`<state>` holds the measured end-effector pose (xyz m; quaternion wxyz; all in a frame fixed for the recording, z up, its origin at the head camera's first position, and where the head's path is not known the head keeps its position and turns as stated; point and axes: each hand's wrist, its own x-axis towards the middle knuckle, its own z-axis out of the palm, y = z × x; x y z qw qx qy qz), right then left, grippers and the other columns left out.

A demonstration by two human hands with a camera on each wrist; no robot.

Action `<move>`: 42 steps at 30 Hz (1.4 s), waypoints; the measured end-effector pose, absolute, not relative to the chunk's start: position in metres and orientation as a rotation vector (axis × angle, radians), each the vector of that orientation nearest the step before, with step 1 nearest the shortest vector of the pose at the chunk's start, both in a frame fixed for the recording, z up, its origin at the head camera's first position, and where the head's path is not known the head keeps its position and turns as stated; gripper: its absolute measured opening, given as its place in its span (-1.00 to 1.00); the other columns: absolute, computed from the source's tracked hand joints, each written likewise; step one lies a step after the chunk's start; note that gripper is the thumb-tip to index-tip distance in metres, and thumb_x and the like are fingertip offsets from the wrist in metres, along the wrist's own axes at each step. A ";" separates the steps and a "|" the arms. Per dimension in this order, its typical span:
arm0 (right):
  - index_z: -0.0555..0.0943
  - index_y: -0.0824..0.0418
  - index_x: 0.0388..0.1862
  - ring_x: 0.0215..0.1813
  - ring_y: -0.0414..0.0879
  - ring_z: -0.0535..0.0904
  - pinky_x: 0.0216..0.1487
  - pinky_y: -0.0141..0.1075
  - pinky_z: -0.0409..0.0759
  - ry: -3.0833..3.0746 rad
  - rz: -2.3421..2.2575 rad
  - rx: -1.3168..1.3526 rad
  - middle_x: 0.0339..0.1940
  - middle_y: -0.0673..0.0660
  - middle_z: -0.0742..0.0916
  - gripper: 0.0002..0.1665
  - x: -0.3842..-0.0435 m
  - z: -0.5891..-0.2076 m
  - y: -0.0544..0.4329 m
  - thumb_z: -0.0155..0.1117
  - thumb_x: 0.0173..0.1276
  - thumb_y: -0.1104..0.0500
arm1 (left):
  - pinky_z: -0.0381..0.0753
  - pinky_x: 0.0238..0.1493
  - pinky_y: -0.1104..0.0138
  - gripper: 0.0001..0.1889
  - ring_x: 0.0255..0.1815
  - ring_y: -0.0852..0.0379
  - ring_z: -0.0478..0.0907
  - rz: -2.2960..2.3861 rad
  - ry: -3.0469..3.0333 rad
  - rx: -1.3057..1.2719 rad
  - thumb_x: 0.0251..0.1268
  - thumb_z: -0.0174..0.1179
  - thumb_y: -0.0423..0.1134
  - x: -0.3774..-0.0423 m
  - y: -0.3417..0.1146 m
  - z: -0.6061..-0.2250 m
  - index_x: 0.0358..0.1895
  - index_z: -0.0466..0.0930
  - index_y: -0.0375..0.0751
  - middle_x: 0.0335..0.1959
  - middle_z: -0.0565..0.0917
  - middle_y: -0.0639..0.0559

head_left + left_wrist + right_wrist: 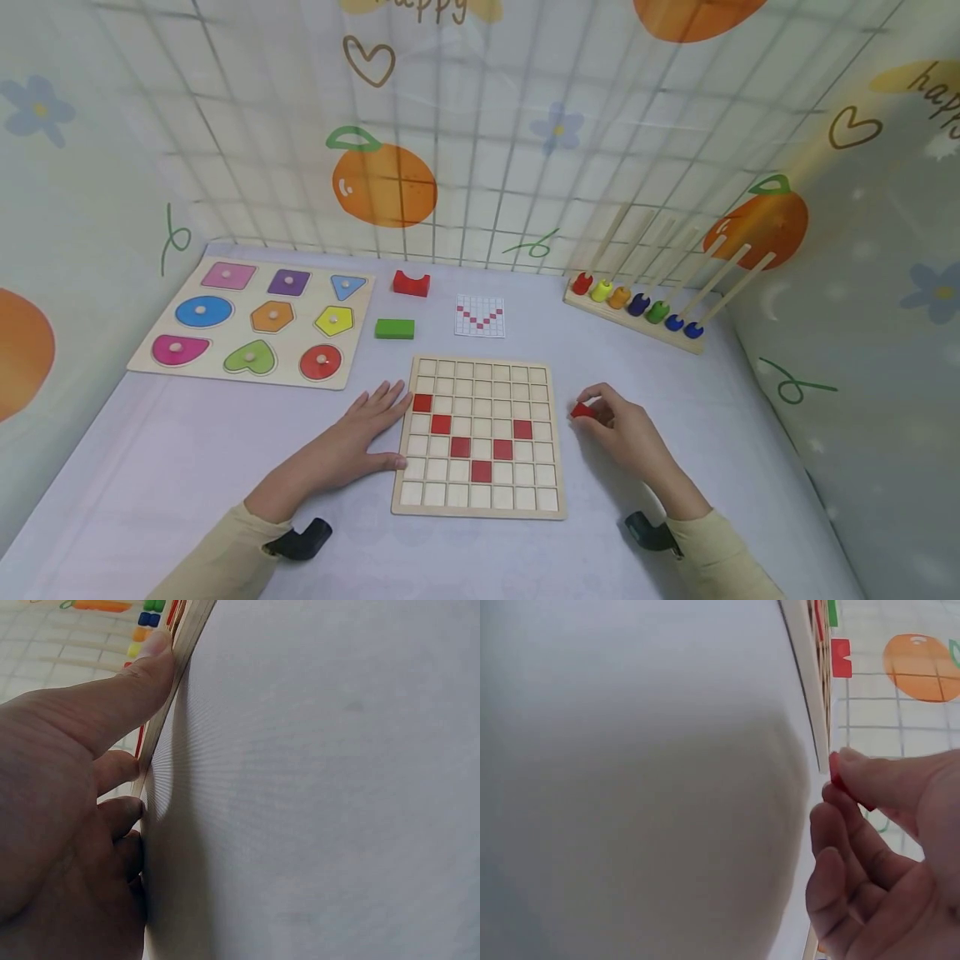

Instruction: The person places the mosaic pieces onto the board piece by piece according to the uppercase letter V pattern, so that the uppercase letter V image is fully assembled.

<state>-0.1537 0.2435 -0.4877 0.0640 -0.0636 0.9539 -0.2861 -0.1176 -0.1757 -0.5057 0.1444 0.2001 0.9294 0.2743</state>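
Observation:
A wooden grid board [480, 507] lies in the middle of the table, with several red square tiles in its cells forming a V-like pattern. My left hand [360, 437] rests at the board's left edge, fingers spread and straight, fingertips and thumb touching the frame. Just off the board's right side, my right hand [626, 429] pinches a red tile [581, 410] between thumb and index finger. The right wrist view also shows this tile [837, 771], partly covered by the thumb. Behind the board lies a small pattern card [480, 317] printed with a red V.
At the left is a shape puzzle board [288, 379] with colourful knobbed pieces. A red notched block [411, 284] and a green block [394, 329] lie beside it. A wooden peg rack [633, 317] with coloured beads stands at the back right, before a patterned curtain [465, 225].

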 end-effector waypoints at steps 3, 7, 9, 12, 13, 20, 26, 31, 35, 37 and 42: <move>0.59 0.02 0.14 -0.28 -0.09 0.57 -0.25 -0.31 0.63 2.862 -0.877 -0.204 -0.19 0.07 0.75 -0.61 -0.155 -0.487 0.240 0.43 0.37 0.22 | -0.15 0.62 -0.08 0.02 0.69 -0.11 -0.21 0.789 2.677 0.571 0.18 0.43 0.16 -0.117 -0.175 -0.505 0.63 0.10 -0.03 0.68 -0.01 -0.03; 0.62 0.02 0.15 -0.28 -0.10 0.57 -0.26 -0.31 0.63 2.847 -0.897 -0.241 -0.18 0.07 0.75 -0.63 -0.157 -0.486 0.234 0.40 0.40 0.20 | -0.15 0.62 -0.09 0.02 0.69 -0.11 -0.22 0.787 2.676 0.564 0.17 0.43 0.16 -0.117 -0.175 -0.504 0.63 0.10 -0.04 0.68 -0.01 -0.04; 0.62 0.02 0.13 -0.29 -0.11 0.57 -0.27 -0.33 0.63 2.845 -0.905 -0.258 -0.20 0.04 0.75 -0.65 -0.157 -0.486 0.231 0.41 0.40 0.19 | -0.15 0.62 -0.09 0.02 0.69 -0.11 -0.22 0.788 2.676 0.564 0.17 0.44 0.15 -0.117 -0.175 -0.504 0.63 0.11 -0.05 0.68 -0.01 -0.04; 0.62 0.03 0.09 -0.31 -0.13 0.57 -0.28 -0.35 0.63 2.844 -0.919 -0.274 -0.24 0.00 0.74 -0.68 -0.157 -0.486 0.226 0.42 0.39 0.18 | -0.16 0.62 -0.08 0.02 0.68 -0.12 -0.21 0.794 2.674 0.568 0.17 0.44 0.14 -0.117 -0.175 -0.503 0.63 0.11 -0.06 0.68 -0.01 -0.05; 0.62 0.03 0.07 -0.31 -0.13 0.57 -0.28 -0.35 0.63 2.845 -0.919 -0.280 -0.26 -0.01 0.74 -0.69 -0.157 -0.486 0.225 0.43 0.39 0.18 | -0.16 0.62 -0.08 0.01 0.68 -0.12 -0.21 0.796 2.674 0.569 0.18 0.44 0.14 -0.117 -0.174 -0.503 0.63 0.11 -0.06 0.68 -0.01 -0.05; 0.67 0.02 0.04 -0.29 -0.14 0.57 -0.21 -0.31 0.64 2.839 -0.945 -0.310 -0.23 -0.04 0.75 -0.72 -0.159 -0.486 0.214 0.45 0.37 0.17 | -0.16 0.62 -0.09 0.01 0.68 -0.12 -0.21 0.796 2.675 0.577 0.18 0.44 0.14 -0.117 -0.175 -0.504 0.63 0.11 -0.06 0.68 0.00 -0.05; 0.67 -0.02 -0.01 -0.28 -0.14 0.57 -0.21 -0.32 0.64 2.813 -0.975 -0.318 -0.24 -0.08 0.75 -0.76 -0.160 -0.488 0.208 0.45 0.37 0.17 | -0.15 0.62 -0.09 0.01 0.68 -0.12 -0.21 0.795 2.678 0.579 0.18 0.43 0.15 -0.118 -0.175 -0.506 0.63 0.11 -0.04 0.68 -0.01 -0.04; 0.68 -0.03 -0.04 -0.27 -0.15 0.56 -0.24 -0.36 0.63 2.812 -0.974 -0.306 -0.27 -0.12 0.73 -0.77 -0.160 -0.488 0.204 0.46 0.36 0.16 | -0.16 0.62 -0.09 0.01 0.68 -0.12 -0.21 0.799 2.680 0.580 0.17 0.44 0.15 -0.118 -0.175 -0.507 0.63 0.11 -0.05 0.68 0.00 -0.05; 0.69 -0.01 -0.04 -0.27 -0.15 0.56 -0.25 -0.35 0.62 2.814 -0.987 -0.317 -0.25 -0.13 0.73 -0.78 -0.159 -0.487 0.202 0.45 0.37 0.19 | -0.16 0.62 -0.09 0.02 0.68 -0.12 -0.21 0.802 2.678 0.578 0.17 0.44 0.14 -0.118 -0.175 -0.507 0.63 0.11 -0.06 0.68 0.00 -0.05; 0.69 -0.01 -0.04 -0.27 -0.15 0.56 -0.24 -0.35 0.63 2.809 -0.996 -0.313 -0.25 -0.13 0.73 -0.78 -0.159 -0.487 0.200 0.44 0.37 0.19 | -0.16 0.62 -0.09 0.02 0.68 -0.12 -0.21 0.805 2.677 0.577 0.17 0.44 0.14 -0.118 -0.175 -0.506 0.63 0.11 -0.06 0.68 0.00 -0.05; 0.68 -0.01 -0.06 -0.26 -0.14 0.56 -0.24 -0.33 0.63 2.811 -1.000 -0.317 -0.23 -0.12 0.71 -0.79 -0.159 -0.488 0.198 0.45 0.37 0.20 | -0.16 0.62 -0.09 0.01 0.68 -0.12 -0.21 0.806 2.677 0.571 0.17 0.44 0.14 -0.117 -0.175 -0.505 0.63 0.11 -0.06 0.68 0.00 -0.05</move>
